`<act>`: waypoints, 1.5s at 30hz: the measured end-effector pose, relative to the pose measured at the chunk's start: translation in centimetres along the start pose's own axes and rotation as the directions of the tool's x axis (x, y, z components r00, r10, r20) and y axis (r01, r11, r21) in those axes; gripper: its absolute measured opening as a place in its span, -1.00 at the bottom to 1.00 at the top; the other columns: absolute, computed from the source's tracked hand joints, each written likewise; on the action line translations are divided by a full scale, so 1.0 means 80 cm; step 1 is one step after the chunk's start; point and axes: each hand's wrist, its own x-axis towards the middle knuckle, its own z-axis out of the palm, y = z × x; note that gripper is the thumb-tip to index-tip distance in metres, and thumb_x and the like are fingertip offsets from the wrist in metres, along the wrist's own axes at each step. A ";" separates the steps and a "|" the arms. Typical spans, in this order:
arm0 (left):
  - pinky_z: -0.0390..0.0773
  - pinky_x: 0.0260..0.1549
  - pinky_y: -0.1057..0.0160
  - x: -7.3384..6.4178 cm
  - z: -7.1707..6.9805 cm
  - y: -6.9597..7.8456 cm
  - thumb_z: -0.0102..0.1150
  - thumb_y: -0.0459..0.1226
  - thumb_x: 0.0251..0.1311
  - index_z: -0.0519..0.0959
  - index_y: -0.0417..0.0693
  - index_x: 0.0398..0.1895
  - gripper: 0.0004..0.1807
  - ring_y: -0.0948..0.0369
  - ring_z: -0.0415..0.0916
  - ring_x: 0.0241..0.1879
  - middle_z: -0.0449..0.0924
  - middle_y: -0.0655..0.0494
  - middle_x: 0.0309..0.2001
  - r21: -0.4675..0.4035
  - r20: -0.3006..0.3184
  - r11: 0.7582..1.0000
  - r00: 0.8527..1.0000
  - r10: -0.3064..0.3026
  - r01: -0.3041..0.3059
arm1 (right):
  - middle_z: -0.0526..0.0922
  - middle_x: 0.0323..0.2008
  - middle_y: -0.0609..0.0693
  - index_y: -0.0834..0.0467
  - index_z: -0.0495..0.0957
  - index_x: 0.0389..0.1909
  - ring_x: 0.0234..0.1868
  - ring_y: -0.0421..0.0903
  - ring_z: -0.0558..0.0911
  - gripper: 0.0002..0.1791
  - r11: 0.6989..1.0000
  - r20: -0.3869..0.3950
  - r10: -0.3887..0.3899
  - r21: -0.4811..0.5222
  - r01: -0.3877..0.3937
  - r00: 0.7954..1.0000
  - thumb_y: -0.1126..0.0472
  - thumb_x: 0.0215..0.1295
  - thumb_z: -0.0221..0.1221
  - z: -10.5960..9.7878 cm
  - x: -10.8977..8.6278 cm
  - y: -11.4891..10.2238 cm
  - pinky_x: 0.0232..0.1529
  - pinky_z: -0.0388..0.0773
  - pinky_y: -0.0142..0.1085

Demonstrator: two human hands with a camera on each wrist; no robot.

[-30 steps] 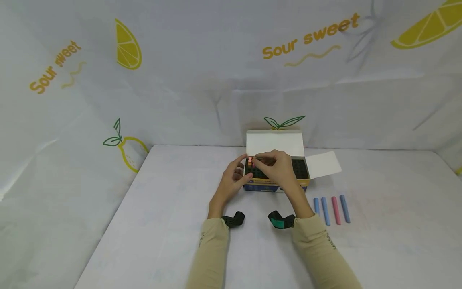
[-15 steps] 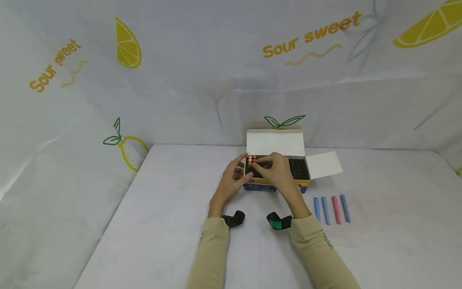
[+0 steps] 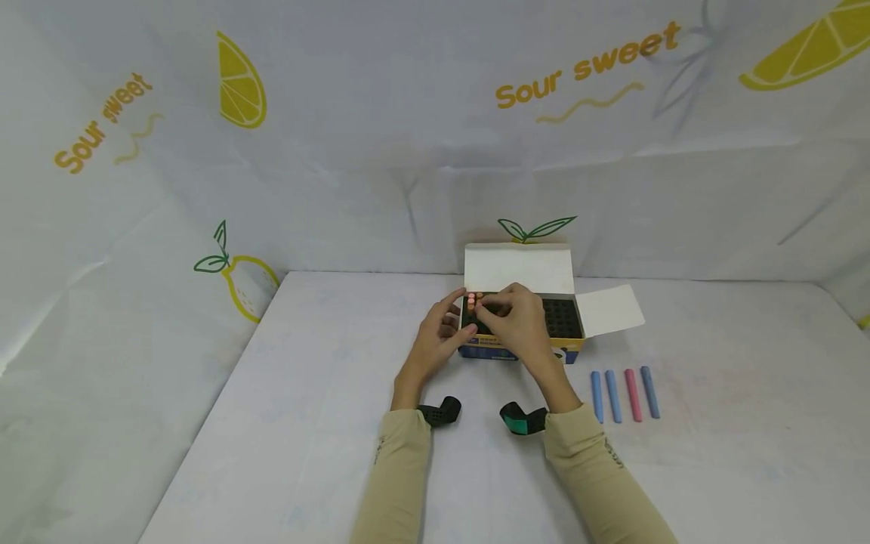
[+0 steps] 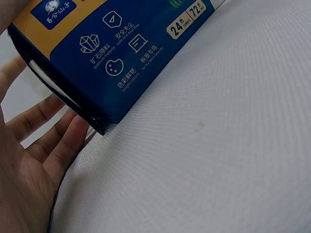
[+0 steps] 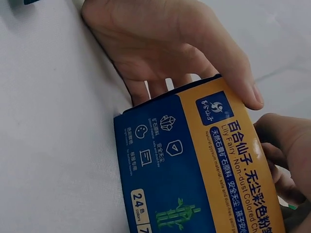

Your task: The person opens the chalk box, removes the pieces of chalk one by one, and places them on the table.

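An opened chalk box (image 3: pixel 496 353), blue and yellow, stands upright with a black holed insert. My left hand (image 3: pixel 435 336) holds its left end. In the right wrist view, that thumb lies on the front's top edge, and the other fingers (image 4: pixel 36 116) pass behind the end in the left wrist view. My right hand (image 3: pixel 523 321) is over the insert's left part, thumb and forefinger pinching a chalk stick mostly hidden by the fingertips. Pink and orange chalk tips (image 3: pixel 471 301) show in the holes beside it. Holes at the right end (image 3: pixel 563 317) hold no chalk.
To the box's right lie a pink chalk stick (image 3: pixel 633 394) and several blue ones, side by side on the white-covered table (image 3: pixel 306 423). The raised lid (image 3: pixel 518 268) leans at the back, and a side flap (image 3: pixel 609 310) sticks out right.
My right hand has shifted slightly left and down over the insert, uncovering more orange tips. The left hand stays on the box, and the loose chalk has not moved.
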 end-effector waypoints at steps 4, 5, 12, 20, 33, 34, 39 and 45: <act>0.59 0.00 0.16 0.000 0.000 0.000 0.14 0.24 0.33 0.23 0.31 0.57 -0.22 0.12 0.52 -0.10 0.47 -0.13 0.15 0.005 -0.004 1.000 1.000 0.006 -0.006 | 0.63 -0.30 0.23 0.32 0.79 -0.21 -0.41 0.07 0.67 -0.81 0.998 -0.063 -0.012 0.066 0.016 0.998 0.28 0.24 0.39 0.001 0.002 0.000 -0.46 0.49 -0.46; 0.59 -0.01 0.17 0.000 0.000 0.000 0.13 0.27 0.32 0.23 0.31 0.57 -0.20 0.12 0.52 -0.10 0.46 -0.13 0.15 0.005 -0.004 1.000 1.000 0.008 -0.008 | 0.63 -0.29 0.24 0.32 0.79 -0.20 -0.40 0.09 0.68 -0.81 0.997 -0.072 -0.011 0.078 0.016 0.997 0.27 0.25 0.39 0.002 0.002 0.000 -0.45 0.49 -0.46; 0.59 0.00 0.15 0.000 0.001 -0.002 0.10 0.32 0.30 0.24 0.29 0.57 -0.17 0.11 0.51 -0.09 0.46 -0.14 0.17 0.008 -0.002 1.000 1.000 0.009 -0.009 | 0.65 -0.26 0.23 0.30 0.79 -0.18 -0.37 0.11 0.70 -0.77 0.997 -0.058 0.022 0.078 -0.018 0.998 0.24 0.21 0.43 0.003 0.002 -0.002 -0.43 0.50 -0.48; 0.58 0.00 0.15 0.001 0.000 0.000 0.10 0.32 0.30 0.24 0.29 0.57 -0.17 0.12 0.51 -0.10 0.46 -0.15 0.16 0.016 -0.007 1.000 1.000 0.009 -0.009 | 0.65 -0.24 0.24 0.32 0.79 -0.19 -0.33 0.11 0.71 -0.74 0.998 -0.016 0.037 0.055 -0.036 0.999 0.21 0.19 0.45 0.000 0.004 -0.006 -0.41 0.54 -0.42; 0.59 -0.02 0.19 0.001 0.000 -0.003 0.11 0.29 0.32 0.24 0.25 0.57 -0.18 0.13 0.50 -0.09 0.45 -0.15 0.16 0.004 -0.005 1.000 1.000 0.025 -0.025 | 0.65 -0.26 0.26 0.34 0.78 -0.15 -0.34 0.16 0.73 -0.73 0.994 -0.086 -0.003 0.112 0.012 0.996 0.24 0.20 0.45 -0.009 0.008 -0.018 -0.40 0.48 -0.50; 0.59 -0.02 0.19 0.001 0.000 -0.003 0.11 0.29 0.32 0.24 0.25 0.57 -0.18 0.12 0.50 -0.10 0.45 -0.15 0.16 0.002 -0.005 1.000 1.000 0.026 -0.026 | 0.65 -0.26 0.26 0.34 0.78 -0.15 -0.33 0.17 0.73 -0.73 0.994 -0.092 -0.002 0.112 0.012 0.996 0.24 0.20 0.45 -0.011 0.008 -0.019 -0.40 0.48 -0.50; 0.58 -0.01 0.16 0.001 0.001 -0.004 0.10 0.32 0.30 0.24 0.30 0.57 -0.18 0.12 0.50 -0.10 0.44 -0.15 0.16 0.002 -0.002 1.000 1.000 0.013 -0.013 | 0.65 -0.26 0.24 0.32 0.78 -0.14 -0.32 0.16 0.73 -0.73 0.994 -0.113 0.013 0.109 0.000 0.994 0.22 0.20 0.45 -0.018 0.008 -0.024 -0.37 0.50 -0.50; 0.57 -0.02 0.15 0.001 0.002 -0.005 0.13 0.26 0.32 0.24 0.34 0.57 -0.22 0.13 0.49 -0.12 0.45 -0.12 0.14 0.003 -0.006 1.000 1.000 0.010 -0.010 | 0.64 -0.27 0.22 0.33 0.78 -0.15 -0.33 0.14 0.72 -0.73 0.993 -0.136 0.007 0.120 0.010 0.991 0.23 0.19 0.45 -0.027 0.002 -0.030 -0.31 0.53 -0.48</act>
